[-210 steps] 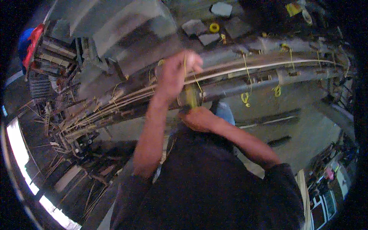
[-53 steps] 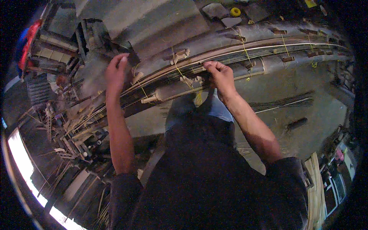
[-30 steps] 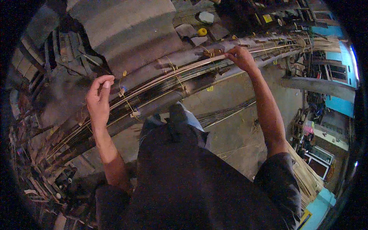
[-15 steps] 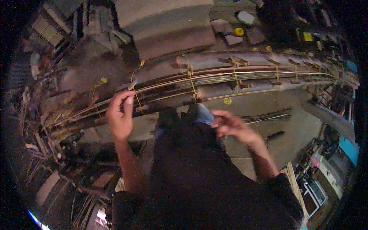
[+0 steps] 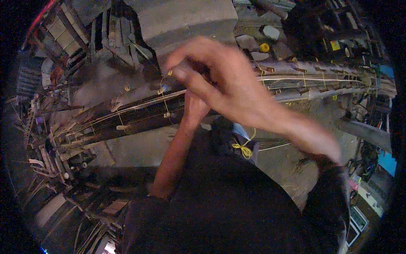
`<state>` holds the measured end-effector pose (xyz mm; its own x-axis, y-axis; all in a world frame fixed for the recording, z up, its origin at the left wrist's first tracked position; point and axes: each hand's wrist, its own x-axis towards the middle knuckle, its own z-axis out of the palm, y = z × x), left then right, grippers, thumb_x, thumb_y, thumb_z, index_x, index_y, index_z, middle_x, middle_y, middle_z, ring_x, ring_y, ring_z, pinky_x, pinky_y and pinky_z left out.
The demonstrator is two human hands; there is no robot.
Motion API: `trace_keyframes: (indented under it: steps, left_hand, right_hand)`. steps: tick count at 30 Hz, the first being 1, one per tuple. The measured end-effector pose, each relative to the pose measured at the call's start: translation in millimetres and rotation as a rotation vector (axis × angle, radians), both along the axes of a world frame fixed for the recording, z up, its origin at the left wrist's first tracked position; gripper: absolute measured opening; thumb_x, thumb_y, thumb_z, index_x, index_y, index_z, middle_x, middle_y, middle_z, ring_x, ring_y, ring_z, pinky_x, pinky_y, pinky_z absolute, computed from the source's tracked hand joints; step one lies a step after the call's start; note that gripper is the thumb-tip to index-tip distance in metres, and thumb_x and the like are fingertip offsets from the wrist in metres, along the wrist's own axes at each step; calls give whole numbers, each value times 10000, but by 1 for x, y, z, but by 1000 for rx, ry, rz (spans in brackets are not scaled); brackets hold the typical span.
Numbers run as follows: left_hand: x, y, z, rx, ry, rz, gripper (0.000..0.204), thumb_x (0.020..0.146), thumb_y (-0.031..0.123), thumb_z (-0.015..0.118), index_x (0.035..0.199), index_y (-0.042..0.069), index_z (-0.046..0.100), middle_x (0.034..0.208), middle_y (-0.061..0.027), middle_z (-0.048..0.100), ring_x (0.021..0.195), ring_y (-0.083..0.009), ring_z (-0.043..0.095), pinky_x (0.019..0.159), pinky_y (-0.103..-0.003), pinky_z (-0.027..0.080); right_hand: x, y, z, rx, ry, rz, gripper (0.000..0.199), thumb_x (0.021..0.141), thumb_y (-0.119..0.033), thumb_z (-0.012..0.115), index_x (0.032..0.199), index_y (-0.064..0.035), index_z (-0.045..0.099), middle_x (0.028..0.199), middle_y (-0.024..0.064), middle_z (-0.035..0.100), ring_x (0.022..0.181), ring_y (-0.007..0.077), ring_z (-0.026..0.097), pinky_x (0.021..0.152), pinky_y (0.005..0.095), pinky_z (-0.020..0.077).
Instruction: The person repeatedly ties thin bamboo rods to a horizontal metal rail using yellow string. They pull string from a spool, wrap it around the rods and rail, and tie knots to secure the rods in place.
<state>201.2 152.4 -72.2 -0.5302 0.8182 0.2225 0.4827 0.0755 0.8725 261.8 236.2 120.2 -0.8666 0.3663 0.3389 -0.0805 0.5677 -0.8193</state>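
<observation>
A long frame of two pole-like rails (image 5: 139, 127) crosses in front of me, with thin pale rods or strands (image 5: 127, 104) lying along it. Yellow cord ties with small wooden pegs (image 5: 123, 127) cross it at intervals. My right hand (image 5: 237, 80) is raised over the middle, blurred, with thumb and fingers curled into a pinch; what they hold, if anything, does not show. Beneath it my left hand (image 5: 195, 108) reaches to the strands, its fingers hidden by the right. A yellow cord bundle (image 5: 242, 149) hangs by my lap.
Stone-like blocks and a yellow roll (image 5: 264, 47) lie beyond the frame. Stacked timber (image 5: 112, 42) stands at the far left. Dark rods (image 5: 272, 144) lie on the floor to the right, near a grey beam (image 5: 366, 132). Loose sticks clutter the lower left.
My right hand has risen from beside my lap to above the frame, moving left. My left hand has shifted right along the strands. The yellow cord bundle now shows by my lap.
</observation>
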Motion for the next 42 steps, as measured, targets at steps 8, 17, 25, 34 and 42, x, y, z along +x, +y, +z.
trace_keyframes:
  steps: [8,17,25,34,42]
  left_hand:
    - [-1,-10,-26,-185,505,-81,93,768,145,583,831,103,638,754,-83,652,735,-274,659,665,-454,497]
    - [1,-14,-37,-197,492,-68,139,767,228,609,865,140,652,754,-82,645,715,-270,639,681,-434,470]
    - [0,-8,-45,-168,756,84,152,768,278,631,729,133,613,674,-23,606,680,-251,613,648,-418,462]
    - [0,-4,-13,-451,568,-173,195,891,295,567,881,136,679,859,-92,694,790,-292,654,750,-416,483]
    - [2,-9,5,-267,166,-107,176,890,208,583,891,74,698,847,-57,679,813,-256,658,723,-368,503]
  right_hand:
    - [142,-79,-204,-947,-727,-248,190,868,-190,628,1019,-88,573,910,5,552,800,116,489,697,257,396]
    - [129,-69,-128,-682,-848,-65,169,922,-216,579,949,-50,602,848,1,573,690,92,485,608,247,394]
    - [-27,15,-57,543,-138,314,322,891,-285,605,1054,-8,609,949,157,605,853,355,595,749,443,485]
    - [-35,106,-245,-164,-541,-345,473,926,-432,485,854,15,619,639,82,553,595,221,541,606,368,442]
    - [90,-78,-249,278,-742,416,222,860,-262,550,783,-82,655,717,151,663,655,334,671,592,482,540]
